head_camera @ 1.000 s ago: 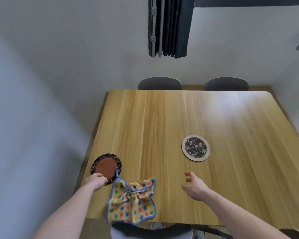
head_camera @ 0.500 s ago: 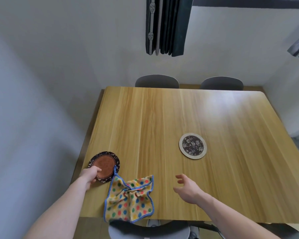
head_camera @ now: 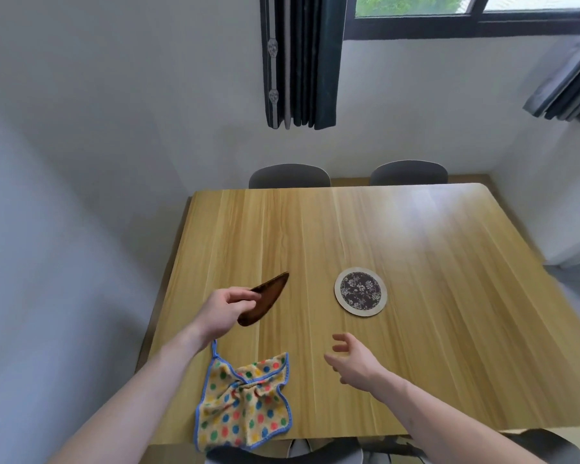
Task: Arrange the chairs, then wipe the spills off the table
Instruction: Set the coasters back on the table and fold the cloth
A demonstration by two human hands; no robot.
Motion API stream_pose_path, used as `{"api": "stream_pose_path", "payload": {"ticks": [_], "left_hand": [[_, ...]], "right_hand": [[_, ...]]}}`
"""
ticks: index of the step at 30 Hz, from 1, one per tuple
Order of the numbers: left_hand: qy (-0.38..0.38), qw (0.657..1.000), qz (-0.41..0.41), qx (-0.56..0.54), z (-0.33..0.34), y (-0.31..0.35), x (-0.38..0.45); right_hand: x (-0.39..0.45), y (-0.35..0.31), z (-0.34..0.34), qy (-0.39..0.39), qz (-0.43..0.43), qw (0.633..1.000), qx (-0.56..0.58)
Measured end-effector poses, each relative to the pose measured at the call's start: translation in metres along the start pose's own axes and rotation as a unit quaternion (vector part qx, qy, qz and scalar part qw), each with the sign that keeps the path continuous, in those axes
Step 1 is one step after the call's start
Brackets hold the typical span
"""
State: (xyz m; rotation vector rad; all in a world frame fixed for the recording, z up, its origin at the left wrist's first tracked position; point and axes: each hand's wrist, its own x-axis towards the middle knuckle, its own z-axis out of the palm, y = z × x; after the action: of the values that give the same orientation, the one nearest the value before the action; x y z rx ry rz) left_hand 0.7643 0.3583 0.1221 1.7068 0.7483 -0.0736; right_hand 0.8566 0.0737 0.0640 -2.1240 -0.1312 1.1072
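Since the earlier frame the brown coaster [head_camera: 264, 299] has left its spot at the table's left edge: the left hand [head_camera: 222, 309] now pinches it between thumb and fingers and holds it tilted above the wood, seen nearly edge-on, its long axis running from near-left up to far-right. Its patterned rim is hard to make out at this angle, and the hand hides its near end.

Nearest, a chair [head_camera: 283, 455] is tucked under the near edge, mostly hidden by the tabletop and cut off by the frame; another dark chair back [head_camera: 549, 445] shows at the near right corner. The polka-dot cloth [head_camera: 245, 401], yellow with a blue border, lies crumpled at the near edge, one corner hanging over it and a blue loop pointing toward the left wrist. The right hand [head_camera: 354, 361] hovers just right of the cloth, fingers loosely spread and holding nothing.

Farther in, a round floral coaster [head_camera: 360, 291] lies flat on the wooden table [head_camera: 449, 296], well apart from the brown one. No spill is discernible on the glare-washed surface.

Beyond the far edge, two grey chair backs [head_camera: 289, 175] [head_camera: 408, 172] show only their tops. Dark curtains [head_camera: 303, 61] hang above.
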Motion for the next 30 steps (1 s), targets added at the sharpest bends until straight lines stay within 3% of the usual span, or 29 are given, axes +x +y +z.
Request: {"api": "stream_pose_path", "payload": {"ticks": [6, 11, 20, 30], "left_hand": [[-0.142, 0.986, -0.031, -0.085, 0.080, 0.039, 0.000], [-0.172, 0.973, -0.086, -0.127, 0.127, 0.040, 0.011], [-0.146, 0.976, -0.163, 0.008, 0.195, 0.020, 0.046], [-0.119, 0.980, -0.147, 0.053, 0.215, 0.065, 0.105]], "right_hand": [[0.002, 0.011, -0.032, 0.040, 0.044, 0.977, 0.207], [0.013, 0.039, -0.066, 0.054, 0.089, 0.949, 0.298], [0.051, 0.045, -0.119, 0.129, 0.085, 0.970, 0.188], [0.114, 0.011, -0.170, 0.156, 0.048, 0.980, 0.116]]}}
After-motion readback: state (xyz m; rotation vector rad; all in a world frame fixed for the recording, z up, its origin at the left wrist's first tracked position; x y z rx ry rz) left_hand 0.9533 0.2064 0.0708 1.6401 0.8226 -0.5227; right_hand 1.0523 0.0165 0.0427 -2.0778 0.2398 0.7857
